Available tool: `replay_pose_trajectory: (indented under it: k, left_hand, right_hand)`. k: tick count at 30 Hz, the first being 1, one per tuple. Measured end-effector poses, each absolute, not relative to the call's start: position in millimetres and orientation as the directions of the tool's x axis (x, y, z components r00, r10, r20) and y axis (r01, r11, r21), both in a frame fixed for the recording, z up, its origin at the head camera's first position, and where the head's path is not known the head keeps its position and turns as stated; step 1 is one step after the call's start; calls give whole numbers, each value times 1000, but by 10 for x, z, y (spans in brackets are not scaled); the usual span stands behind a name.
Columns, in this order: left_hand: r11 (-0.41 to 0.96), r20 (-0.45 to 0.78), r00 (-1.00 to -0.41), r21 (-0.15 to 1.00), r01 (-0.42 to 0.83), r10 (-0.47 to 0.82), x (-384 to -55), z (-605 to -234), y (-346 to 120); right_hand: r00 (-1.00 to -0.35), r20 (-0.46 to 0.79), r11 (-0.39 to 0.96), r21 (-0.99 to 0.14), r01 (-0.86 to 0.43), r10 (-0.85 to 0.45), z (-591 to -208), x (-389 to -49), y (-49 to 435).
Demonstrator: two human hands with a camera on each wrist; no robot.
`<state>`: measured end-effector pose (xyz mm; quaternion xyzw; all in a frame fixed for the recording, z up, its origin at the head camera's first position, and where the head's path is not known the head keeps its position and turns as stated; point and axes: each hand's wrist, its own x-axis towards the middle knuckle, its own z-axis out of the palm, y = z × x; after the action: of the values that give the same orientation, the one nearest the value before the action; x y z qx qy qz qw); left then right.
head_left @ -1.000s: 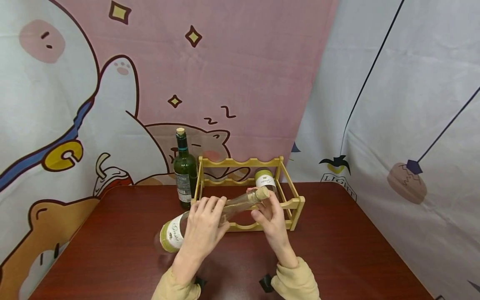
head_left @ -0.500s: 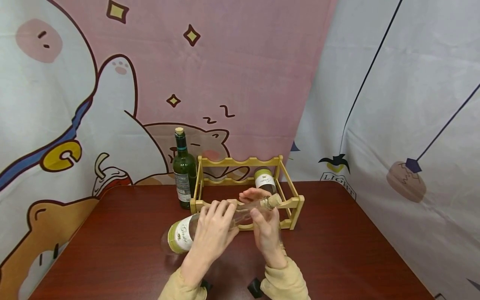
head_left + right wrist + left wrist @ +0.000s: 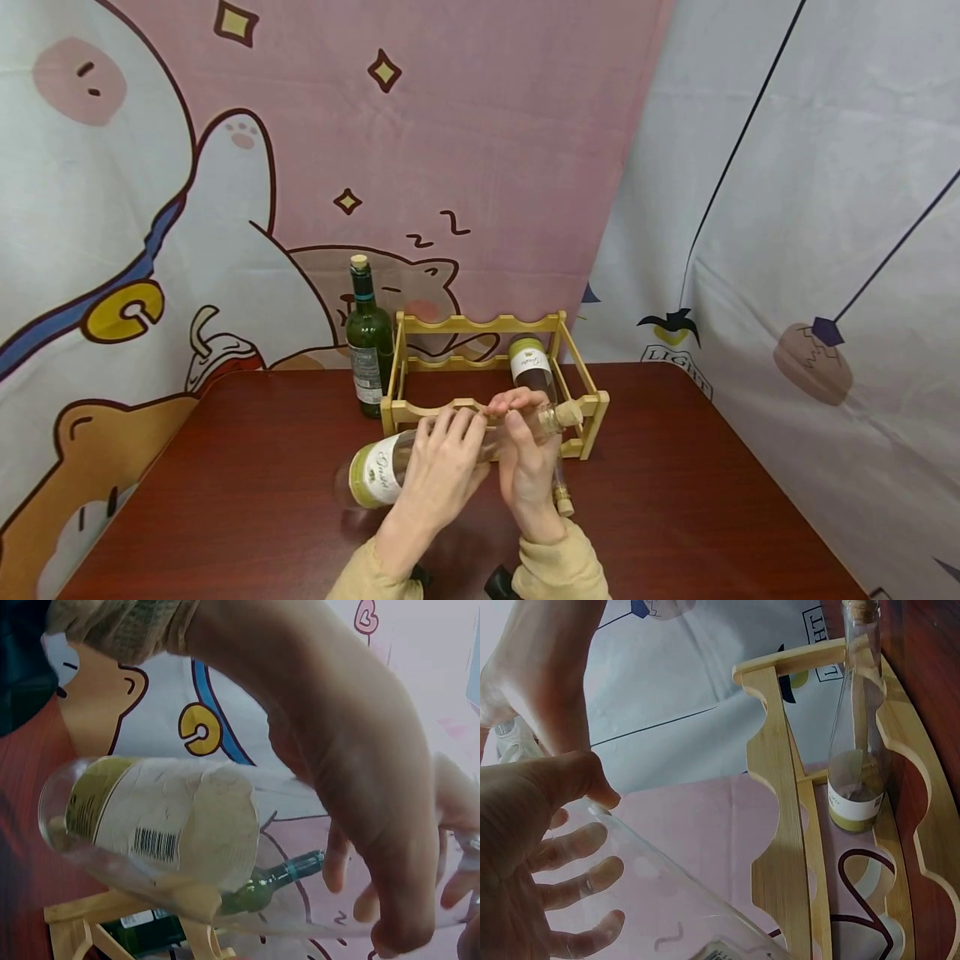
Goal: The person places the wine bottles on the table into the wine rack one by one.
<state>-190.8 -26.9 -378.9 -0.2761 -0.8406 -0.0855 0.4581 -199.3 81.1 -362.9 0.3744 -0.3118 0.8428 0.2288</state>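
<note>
A clear, corked wine bottle (image 3: 378, 471) with a white label and yellow-green band is held tilted in front of the rack, base to the left. My left hand (image 3: 442, 462) grips it around the shoulder; in the left wrist view its fingers show through the glass. At the neck, my right hand (image 3: 528, 471) has its thumb on the near side and its fingers behind, just below the cork (image 3: 568, 414). The wooden wine rack (image 3: 592, 408) stands behind both hands. A second clear wine bottle (image 3: 530, 358) lies in its right end, cork towards me.
Left of the rack stands a green wine bottle (image 3: 367, 350), upright and corked. The dark red-brown table (image 3: 225, 467) runs back to a printed cloth backdrop (image 3: 487, 167). The second bottle's corked neck (image 3: 563, 500) sticks out past the rack's front.
The held bottle has shifted right and its corked end has dropped. My left hand has moved right with it. The right hand has gone from the cork end to further down the neck.
</note>
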Motion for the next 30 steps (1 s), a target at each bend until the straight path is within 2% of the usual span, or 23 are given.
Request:
replay_pose_trajectory:
  k: [11,30]
  left_hand:
    - [828,821,-410,-130,545,398,-1902,-3819,-215]
    - [810,818,-392,-145,569,422,-1906,-3864,-135]
  right_hand:
    - [-609,764,-737,-283,-614,214,-3635,-1993,809]
    - [-613,708,-697,-239,-676,351,-3595,-1950,842]
